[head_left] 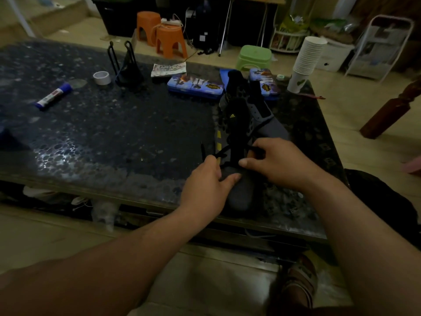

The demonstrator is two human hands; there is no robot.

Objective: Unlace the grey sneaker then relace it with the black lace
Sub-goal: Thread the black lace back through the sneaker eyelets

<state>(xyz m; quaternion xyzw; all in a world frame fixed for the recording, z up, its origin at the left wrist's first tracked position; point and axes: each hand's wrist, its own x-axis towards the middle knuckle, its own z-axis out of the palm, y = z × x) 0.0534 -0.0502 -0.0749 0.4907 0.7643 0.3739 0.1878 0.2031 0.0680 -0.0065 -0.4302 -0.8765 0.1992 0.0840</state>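
The grey sneaker [241, 192] lies on the dark table [102, 137] with its toe toward me and its black tongue standing up at the far end. The black lace [222, 153] crosses the lowest eyelets near the toe. My left hand [208, 185] grips the left side of the toe, thumb lying across the grey fabric. My right hand [275, 163] sits over the right side of the shoe and pinches a strand of the lace between thumb and fingers. The eyelets under my right hand are hidden.
Behind the shoe lie two blue pencil tins [196, 86]. A glue stick [53, 96], a tape roll [102, 77] and a black wire stand [127, 65] sit farther left. A stack of paper cups [305, 62] stands at the right corner. Stools stand on the floor beyond.
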